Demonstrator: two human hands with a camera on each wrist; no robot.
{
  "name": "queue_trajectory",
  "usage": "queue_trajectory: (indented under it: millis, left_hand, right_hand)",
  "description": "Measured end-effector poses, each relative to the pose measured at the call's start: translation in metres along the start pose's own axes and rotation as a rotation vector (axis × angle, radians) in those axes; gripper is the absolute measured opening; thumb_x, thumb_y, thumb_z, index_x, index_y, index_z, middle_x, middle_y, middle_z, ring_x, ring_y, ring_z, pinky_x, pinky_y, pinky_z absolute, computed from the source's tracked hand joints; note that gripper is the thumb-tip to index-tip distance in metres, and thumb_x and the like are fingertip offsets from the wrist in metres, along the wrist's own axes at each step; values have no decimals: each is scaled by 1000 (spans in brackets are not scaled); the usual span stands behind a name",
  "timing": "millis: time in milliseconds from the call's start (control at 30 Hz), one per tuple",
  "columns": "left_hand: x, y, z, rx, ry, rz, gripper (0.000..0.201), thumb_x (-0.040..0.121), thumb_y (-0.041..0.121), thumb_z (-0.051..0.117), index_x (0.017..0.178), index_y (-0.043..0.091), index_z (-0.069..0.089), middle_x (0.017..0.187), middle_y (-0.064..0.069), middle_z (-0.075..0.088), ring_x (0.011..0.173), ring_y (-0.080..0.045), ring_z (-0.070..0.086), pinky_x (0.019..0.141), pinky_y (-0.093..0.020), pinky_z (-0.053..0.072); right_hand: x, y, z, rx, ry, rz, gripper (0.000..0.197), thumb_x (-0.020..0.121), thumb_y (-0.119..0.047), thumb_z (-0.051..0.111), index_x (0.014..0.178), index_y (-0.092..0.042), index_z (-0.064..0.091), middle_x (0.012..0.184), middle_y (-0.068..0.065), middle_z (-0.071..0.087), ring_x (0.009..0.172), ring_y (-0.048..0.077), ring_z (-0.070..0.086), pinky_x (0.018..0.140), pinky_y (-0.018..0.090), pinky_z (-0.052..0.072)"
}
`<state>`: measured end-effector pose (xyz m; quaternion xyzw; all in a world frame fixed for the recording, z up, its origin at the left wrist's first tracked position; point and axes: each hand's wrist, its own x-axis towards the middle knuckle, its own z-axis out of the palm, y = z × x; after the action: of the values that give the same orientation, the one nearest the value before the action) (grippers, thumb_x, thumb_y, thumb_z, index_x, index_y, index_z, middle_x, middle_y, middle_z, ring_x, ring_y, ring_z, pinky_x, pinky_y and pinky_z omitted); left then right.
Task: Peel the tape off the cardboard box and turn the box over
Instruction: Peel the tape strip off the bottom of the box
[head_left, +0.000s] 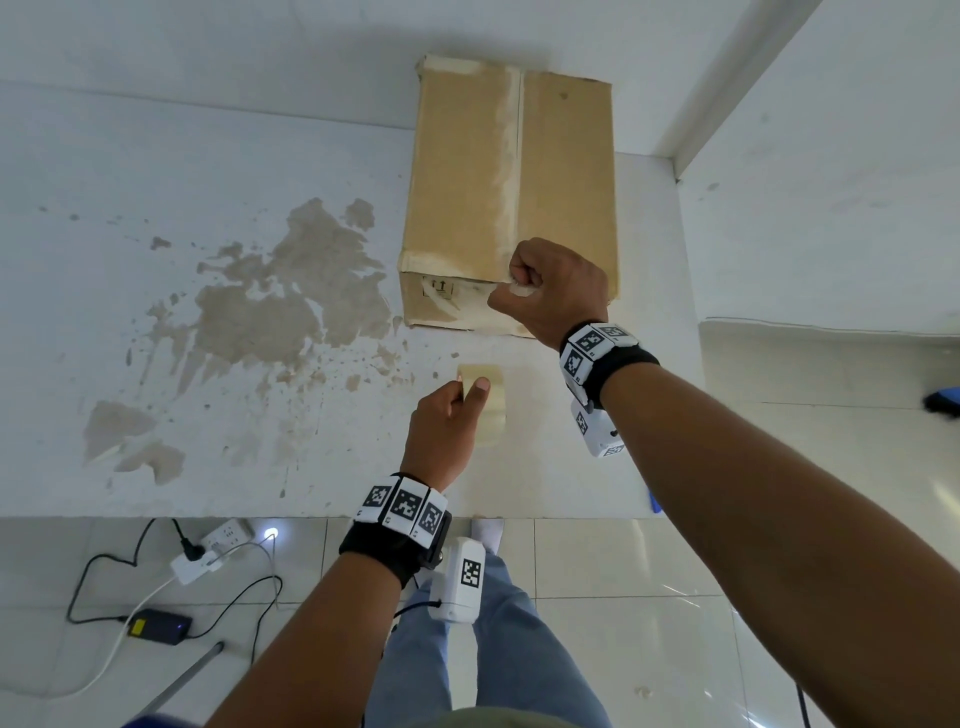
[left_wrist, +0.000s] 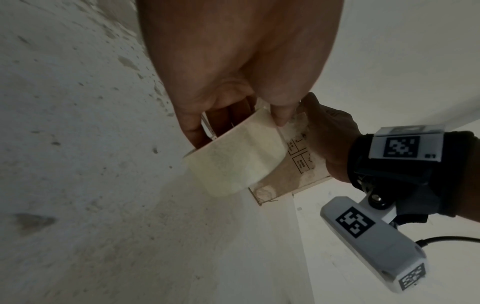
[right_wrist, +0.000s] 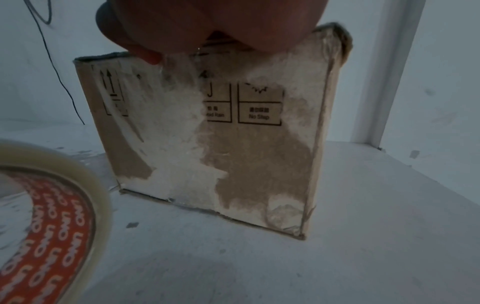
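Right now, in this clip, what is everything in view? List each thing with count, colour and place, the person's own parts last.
cardboard box: one, brown, on the white surface by the wall corner
clear tape strip: one, transparent, partly stuck to the box's near end
tape roll: one, pale yellowish with an orange core, in front of the box
stained patch: one, brown, on the white surface left of the box
power strips: two, white, on the tiled floor
power adapter: one, black, on the floor, cabled
wrist cameras: two, white, one on each wrist
left hand: holds the tape roll
right hand: pinches the clear tape strip at the box's near top edge
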<state>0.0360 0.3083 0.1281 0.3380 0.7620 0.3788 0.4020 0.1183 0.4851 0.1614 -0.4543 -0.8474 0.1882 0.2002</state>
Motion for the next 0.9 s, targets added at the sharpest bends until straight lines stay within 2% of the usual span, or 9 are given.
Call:
queue_trajectory:
  millis: [200,300,400,600,800,900]
  left_hand:
    - [-1,-3,-2,9,-5,11,51,99,37,51,59,15,29,55,-1,31,53,-15,30,54,-26,28]
    - [1,-2,-1,2,-2,11,50,99,37,51,59,14,30,56,-2,31,53,-16,30,54,-27,28]
    - [2,1,0,-8,-5,13,50,98,38,51,60,13,30,56,-3,32,54,-16,31,55,-27,29]
    - [2,1,-2,-15,0,17,50,98,37,52,59,14,30,56,-1,31,54,-16,31,55,-28,28]
    - [4,-4,-6,5,12,5,52,99,37,52,58,15,28,54,1,30,53,-16,31,55,-29,28]
    - [4,-4,-6,10,10,-1,52,98,37,52,58,15,28,54,1,30,54,-16,31,55,-29,28]
  right_hand:
    - [-1,2,0,-14,-4,-19,37,69,-43,71,68,-20,41,63,-8,43,59,13,39,51,27,31]
    - [-2,11,-4,14,-51,-70,26,72,-37,69,74,-22,48,69,-8,50,64,12,44,55,27,38]
    - [-2,13,-6,34,-58,-87,20,71,-31,67,76,-22,49,71,-7,51,65,11,44,57,26,39]
    - [0,6,0,-52,13,-98,34,65,-36,72,69,-22,41,64,-9,42,59,13,37,49,25,29]
    - [0,5,5,-126,34,-145,36,64,-38,71,69,-23,38,64,-4,43,58,16,36,47,24,20]
    - [-1,9,3,-108,30,-155,32,66,-35,69,72,-25,39,67,-7,42,61,15,37,47,26,28]
